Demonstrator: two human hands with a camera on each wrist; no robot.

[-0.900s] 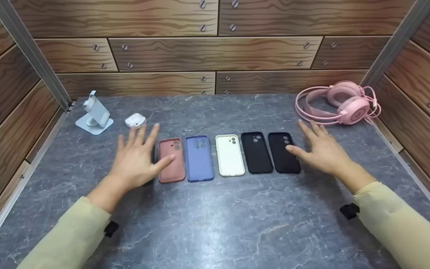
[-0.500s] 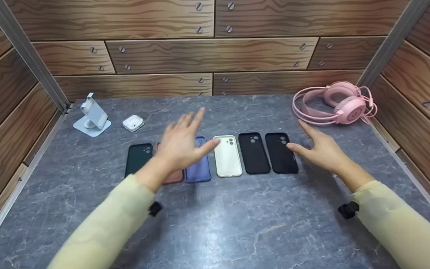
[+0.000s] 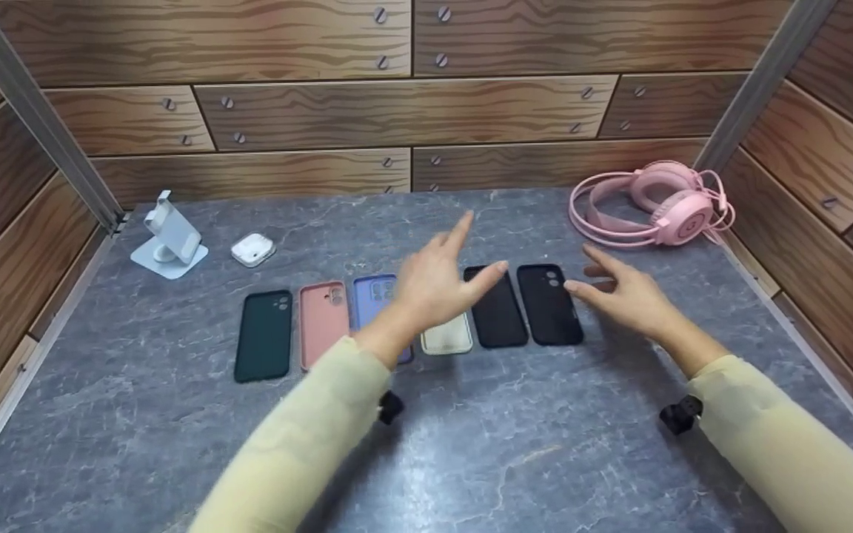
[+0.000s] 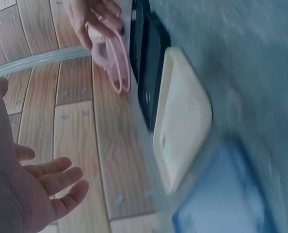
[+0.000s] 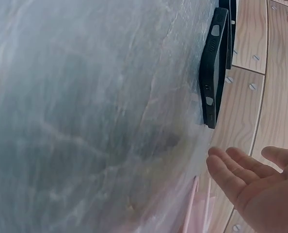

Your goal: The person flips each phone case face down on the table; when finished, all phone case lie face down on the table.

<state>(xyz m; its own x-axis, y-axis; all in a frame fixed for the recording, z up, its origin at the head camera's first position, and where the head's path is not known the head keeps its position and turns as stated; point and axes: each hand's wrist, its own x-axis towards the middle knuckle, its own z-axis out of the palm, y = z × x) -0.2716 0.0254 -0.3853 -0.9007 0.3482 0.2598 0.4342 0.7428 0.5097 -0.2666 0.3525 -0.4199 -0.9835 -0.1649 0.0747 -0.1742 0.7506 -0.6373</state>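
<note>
Several phone cases lie in a row across the table: dark green (image 3: 263,337), pink (image 3: 323,322), blue-violet (image 3: 373,291), white (image 3: 447,339) and two black ones. My left hand (image 3: 434,285) hovers over the white case, covering much of it and part of the blue-violet one. Its index finger and thumb are spread, and it holds nothing. Just right of the rightmost black case (image 3: 552,311), my right hand (image 3: 630,300) is held with relaxed fingers and nothing in them, its thumb close to that case's edge. The left wrist view shows the white case (image 4: 185,116) below my left palm (image 4: 37,194).
Pink headphones (image 3: 682,211) with a looped cable sit at the back right. At the back left stand a light blue folding stand (image 3: 178,237) and a small white square case (image 3: 253,249). Wood-patterned walls (image 3: 308,118) enclose the table (image 3: 500,459) at the back and sides.
My left hand has swept right, from beside the pink case to over the white one, uncovering the dark green and pink cases. My right hand stays near the rightmost black case, its fingers slightly more bent.
</note>
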